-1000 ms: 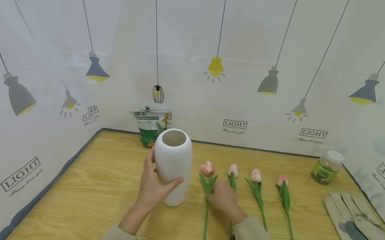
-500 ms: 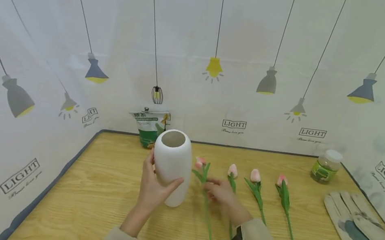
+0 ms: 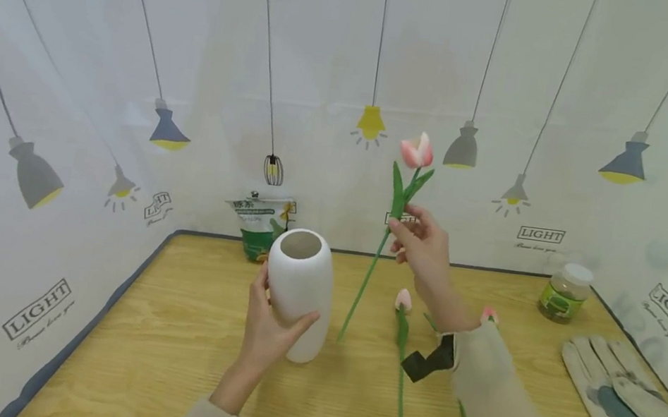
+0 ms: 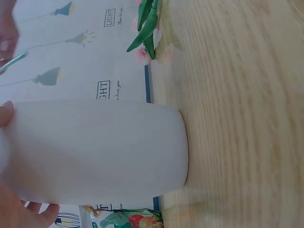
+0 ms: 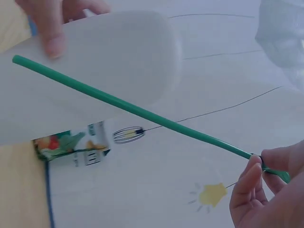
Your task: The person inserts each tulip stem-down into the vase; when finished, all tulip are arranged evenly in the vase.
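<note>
A white vase (image 3: 301,282) stands upright on the wooden table, its dark mouth facing up. My left hand (image 3: 269,327) grips it from the left, thumb across the front. To the right, my right hand (image 3: 427,250) pinches a pink-and-white tulip (image 3: 417,151) just under its leaves, bloom up. The tulip's green stem (image 5: 123,104) slants down to the left, its lower end beside the vase in the head view. In the right wrist view the stem overlaps the vase (image 5: 118,52). In the left wrist view the vase's base (image 4: 178,152) sits on the tabletop.
More tulips lie right of the vase: one with a pale pink bloom (image 3: 404,299), another with a deeper pink bloom (image 3: 489,315), partly behind the right arm. A green-white pouch (image 3: 257,226) stands behind the vase. A lidded jar (image 3: 564,292) and work gloves (image 3: 626,413) are at right.
My right hand has picked the leftmost tulip up off the table and raised it, swinging it nearly upright beside the vase. The left hand and vase have stayed put.
</note>
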`<state>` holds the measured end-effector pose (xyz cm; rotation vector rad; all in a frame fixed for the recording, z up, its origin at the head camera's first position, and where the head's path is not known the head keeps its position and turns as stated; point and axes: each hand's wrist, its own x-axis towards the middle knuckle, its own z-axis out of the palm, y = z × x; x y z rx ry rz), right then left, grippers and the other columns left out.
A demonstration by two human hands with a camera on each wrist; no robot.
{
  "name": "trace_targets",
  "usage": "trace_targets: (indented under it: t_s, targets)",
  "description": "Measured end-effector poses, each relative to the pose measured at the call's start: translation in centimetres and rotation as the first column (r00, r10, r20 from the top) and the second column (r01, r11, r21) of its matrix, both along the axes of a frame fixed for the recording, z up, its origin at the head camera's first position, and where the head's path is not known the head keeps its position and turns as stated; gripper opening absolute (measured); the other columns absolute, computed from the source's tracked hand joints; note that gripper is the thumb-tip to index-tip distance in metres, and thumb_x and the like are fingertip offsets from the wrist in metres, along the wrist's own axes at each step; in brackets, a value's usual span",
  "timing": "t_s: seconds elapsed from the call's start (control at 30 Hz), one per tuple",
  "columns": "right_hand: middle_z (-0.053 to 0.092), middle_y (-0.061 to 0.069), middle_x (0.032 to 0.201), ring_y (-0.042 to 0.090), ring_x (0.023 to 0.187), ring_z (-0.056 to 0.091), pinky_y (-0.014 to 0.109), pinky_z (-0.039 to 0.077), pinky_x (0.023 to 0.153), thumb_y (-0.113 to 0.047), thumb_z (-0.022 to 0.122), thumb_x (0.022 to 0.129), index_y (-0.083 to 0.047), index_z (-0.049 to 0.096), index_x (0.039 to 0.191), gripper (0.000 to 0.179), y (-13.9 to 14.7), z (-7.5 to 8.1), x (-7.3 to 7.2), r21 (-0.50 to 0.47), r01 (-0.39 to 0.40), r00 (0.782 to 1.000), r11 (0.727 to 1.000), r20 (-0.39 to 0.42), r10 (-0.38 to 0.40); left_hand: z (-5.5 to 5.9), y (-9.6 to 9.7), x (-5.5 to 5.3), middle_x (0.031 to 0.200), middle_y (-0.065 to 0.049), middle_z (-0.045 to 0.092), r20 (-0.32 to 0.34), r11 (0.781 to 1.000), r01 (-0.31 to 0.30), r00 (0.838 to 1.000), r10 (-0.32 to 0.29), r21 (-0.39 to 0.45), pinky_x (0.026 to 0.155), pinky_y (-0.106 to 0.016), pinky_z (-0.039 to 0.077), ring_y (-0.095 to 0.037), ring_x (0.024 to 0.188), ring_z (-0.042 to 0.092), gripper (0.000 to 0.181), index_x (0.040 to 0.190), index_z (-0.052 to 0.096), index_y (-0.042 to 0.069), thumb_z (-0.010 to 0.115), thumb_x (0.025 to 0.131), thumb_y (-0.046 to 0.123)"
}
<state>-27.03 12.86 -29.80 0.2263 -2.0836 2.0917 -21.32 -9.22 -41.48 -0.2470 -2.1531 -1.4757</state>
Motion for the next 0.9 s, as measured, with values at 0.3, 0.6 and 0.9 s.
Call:
trace_targets:
  t_s: [0.3, 0.6, 0.9]
  targets:
    - [0.056, -0.002, 0.079, 0.009, 0.052, 0.049, 0.018, 0.039, 0.041, -0.017, 0.061, 0.082, -0.014, 0.05, 0.114, 0.033, -1.3, 7.6, 1.2, -0.208, -0.017, 0.972, 0.978, -0.233, -0.033, -0.5, 0.1, 0.5, 0.136, -0.006, 0.03, 0.021, 1.0, 0.015, 1.0, -0.015, 0.004, 0.093, -0.05, 0.037, -0.022, 0.12, 0.034, 0.102, 0.14, 0.012, 0.025, 0.079, 0.064, 0.026]
    - [0.054, -0.001, 0.078, 0.009, 0.05, 0.048, 0.018, 0.038, 0.041, -0.014, 0.06, 0.084, -0.016, 0.049, 0.11, 0.029, -3.5, 8.7, 1.5, -0.173, -0.036, 0.938, 0.984, -0.346, -0.026, -0.7, 0.0, 0.5, 0.136, -0.006, 0.03, -0.001, 1.0, -0.014, 1.0, 0.014, 0.008, 0.092, -0.051, 0.037, -0.022, 0.119, 0.035, 0.102, 0.14, 0.012, 0.026, 0.079, 0.063, 0.026]
    - [0.058, 0.011, 0.091, 0.013, 0.055, 0.052, 0.021, 0.042, 0.045, -0.019, 0.059, 0.084, -0.01, 0.048, 0.111, 0.031, -6.5, 2.0, 1.4, 0.236, -0.109, 0.98, 0.966, -0.136, 0.144, -0.2, 0.1, 0.0, 0.137, -0.005, 0.028, -0.001, 1.0, -0.004, 1.0, 0.004, -0.001, 0.092, -0.051, 0.038, -0.022, 0.119, 0.034, 0.101, 0.14, 0.011, 0.028, 0.078, 0.064, 0.029]
